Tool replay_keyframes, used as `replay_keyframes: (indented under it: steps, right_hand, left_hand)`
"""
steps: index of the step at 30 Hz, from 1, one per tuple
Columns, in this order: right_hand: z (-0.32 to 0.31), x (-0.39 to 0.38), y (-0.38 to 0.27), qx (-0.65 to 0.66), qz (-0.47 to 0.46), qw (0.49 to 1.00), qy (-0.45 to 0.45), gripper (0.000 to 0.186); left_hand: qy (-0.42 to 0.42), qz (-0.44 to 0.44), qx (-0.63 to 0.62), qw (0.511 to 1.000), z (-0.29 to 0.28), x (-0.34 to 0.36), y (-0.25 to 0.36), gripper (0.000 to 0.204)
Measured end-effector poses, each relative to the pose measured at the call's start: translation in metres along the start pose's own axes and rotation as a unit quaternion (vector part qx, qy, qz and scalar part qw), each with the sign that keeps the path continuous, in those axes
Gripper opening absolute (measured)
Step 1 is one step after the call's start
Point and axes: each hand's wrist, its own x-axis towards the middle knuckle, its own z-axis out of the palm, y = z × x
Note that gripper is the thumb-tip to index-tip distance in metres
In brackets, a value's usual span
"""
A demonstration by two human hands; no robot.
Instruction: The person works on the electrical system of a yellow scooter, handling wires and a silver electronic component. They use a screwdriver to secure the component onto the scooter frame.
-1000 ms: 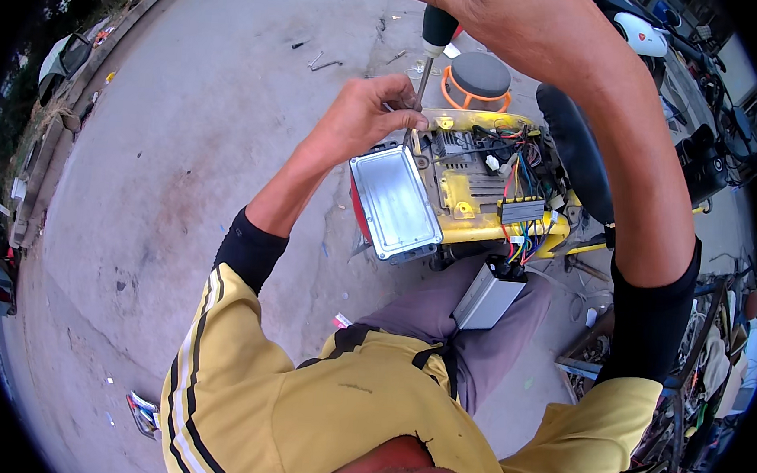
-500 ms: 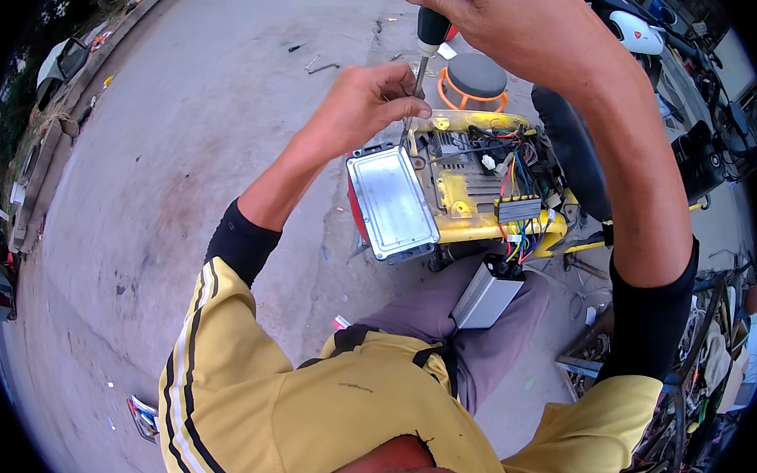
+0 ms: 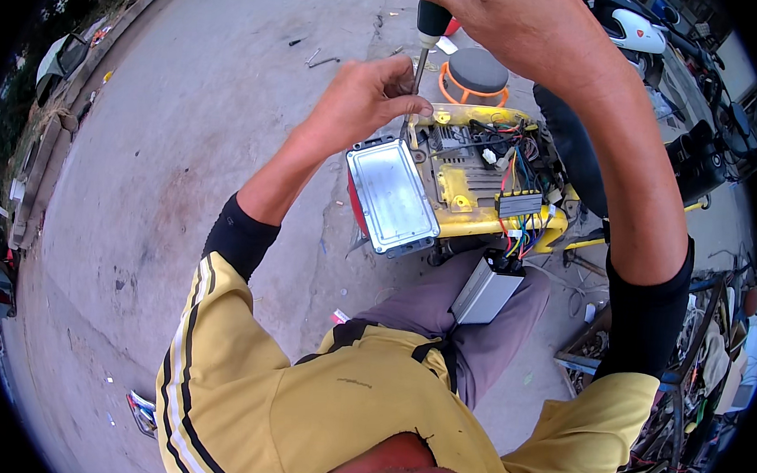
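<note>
My right hand (image 3: 504,19) grips the dark-green handle of a screwdriver (image 3: 430,23) at the top edge, its shaft pointing down. My left hand (image 3: 370,97) is closed around the lower shaft, at the rear corner of a yellow vehicle frame (image 3: 483,226). Beside that corner, below my left hand, sits a silver rectangular plate (image 3: 391,194) with a red part under it. A black controller (image 3: 519,204) with coloured wires lies on the frame. A silver finned box (image 3: 486,291), wired to it, rests on my thigh. The screwdriver's tip is hidden.
An orange stool (image 3: 477,72) with a grey seat stands behind the frame, near loose tools (image 3: 323,62) on the concrete. A black seat (image 3: 566,148) and parked scooters (image 3: 635,31) are at right, above cluttered scrap (image 3: 709,361). A curb (image 3: 45,155) runs along the left.
Both hands and the screwdriver have shifted slightly up and left in the view, and the frame sits a little higher. Both grips look the same.
</note>
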Motion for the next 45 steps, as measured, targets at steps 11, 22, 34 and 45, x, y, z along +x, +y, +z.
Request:
replay_keyframes:
  steps: [11, 22, 34, 45]
  right_hand:
    - [0.018, -0.011, -0.01, -0.087, 0.003, 0.991, 0.101, 0.028]
    - [0.006, -0.011, -0.01, 0.022, -0.012, 0.998, 0.049, 0.029]
    - [0.004, -0.001, 0.006, 0.022, 0.013, 1.0, 0.014, 0.035]
    - [0.018, -0.009, 0.025, 0.058, -0.104, 0.99, 0.077, 0.043]
  left_hand:
    - [0.028, 0.022, -0.05, 0.998, 0.006, -0.002, -0.013, 0.02]
    - [0.036, 0.044, -0.14, 0.989, 0.014, -0.009, -0.02, 0.017]
    - [0.034, 0.034, -0.122, 0.991, 0.019, -0.011, -0.02, 0.025]
    - [0.058, 0.084, -0.125, 0.987, 0.024, -0.008, -0.03, 0.024]
